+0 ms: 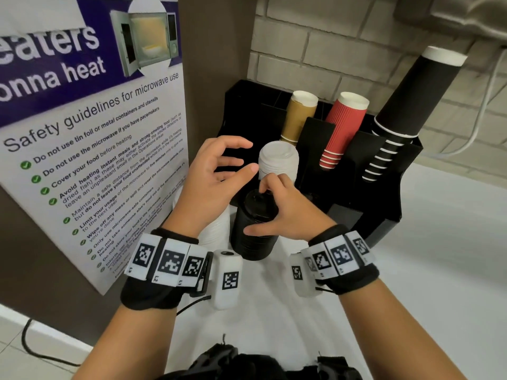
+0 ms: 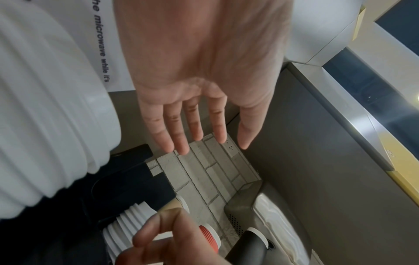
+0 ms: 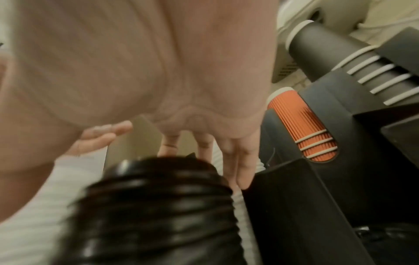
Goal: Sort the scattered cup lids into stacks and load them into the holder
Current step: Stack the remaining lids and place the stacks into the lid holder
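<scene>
A tall stack of black lids stands on the white counter in front of the black holder. My right hand grips its top, fingers curled over the far rim and thumb on the near side. A white lid stack sits in the holder's front slot. A second white lid stack stands left of the black one, partly hidden by my left wrist. My left hand hovers above with fingers spread and holds nothing.
Stacks of tan cups, red cups and black cups lean in the holder's rear slots. A microwave safety poster covers the wall close on the left. A brick wall is behind. White counter extends to the right.
</scene>
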`<state>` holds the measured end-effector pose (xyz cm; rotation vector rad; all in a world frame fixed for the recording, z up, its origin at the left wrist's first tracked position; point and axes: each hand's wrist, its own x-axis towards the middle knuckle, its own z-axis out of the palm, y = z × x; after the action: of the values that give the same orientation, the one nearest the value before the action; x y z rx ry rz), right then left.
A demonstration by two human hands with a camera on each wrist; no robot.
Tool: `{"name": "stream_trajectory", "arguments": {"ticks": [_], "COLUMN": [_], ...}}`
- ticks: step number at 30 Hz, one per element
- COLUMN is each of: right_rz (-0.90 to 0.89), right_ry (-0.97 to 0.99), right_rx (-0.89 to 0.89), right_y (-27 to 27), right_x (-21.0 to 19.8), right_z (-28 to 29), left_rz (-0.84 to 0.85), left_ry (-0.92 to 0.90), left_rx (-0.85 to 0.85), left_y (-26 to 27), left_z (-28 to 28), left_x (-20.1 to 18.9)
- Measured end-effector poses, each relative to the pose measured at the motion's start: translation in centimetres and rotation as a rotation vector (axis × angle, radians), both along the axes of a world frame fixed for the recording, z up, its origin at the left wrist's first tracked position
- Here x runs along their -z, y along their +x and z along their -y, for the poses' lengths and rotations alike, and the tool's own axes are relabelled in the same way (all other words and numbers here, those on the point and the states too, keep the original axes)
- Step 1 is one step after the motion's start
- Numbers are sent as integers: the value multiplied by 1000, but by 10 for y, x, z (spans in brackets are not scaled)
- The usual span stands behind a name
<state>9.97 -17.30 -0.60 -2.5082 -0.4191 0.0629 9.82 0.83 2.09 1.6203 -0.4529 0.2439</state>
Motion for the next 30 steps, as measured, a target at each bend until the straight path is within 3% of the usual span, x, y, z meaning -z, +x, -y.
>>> {"name": "stream_trajectory", "arguments": {"ticks": [11,15,18,21,30], "right_rz": [69,139,155,53,-77], "right_ry": [59,231,557,837,888], "right_rx": [51,114,123,49,-61], "right_y": [6,5,-1,-9,-18], "right_x": [7,-5,-19,-31,-44], "right_z": [-5,2,7,4,16], "left_rz": [2,-7,-64,-124,-142], "left_ry": [-6,-17,55,120,6], "left_rx": [-11,-5,94,213,300], "left_y": [1,0,-1,-3,-1], "left_z": [-1,0,2,11,15], "left_x": [0,-2,0,5,3]}}
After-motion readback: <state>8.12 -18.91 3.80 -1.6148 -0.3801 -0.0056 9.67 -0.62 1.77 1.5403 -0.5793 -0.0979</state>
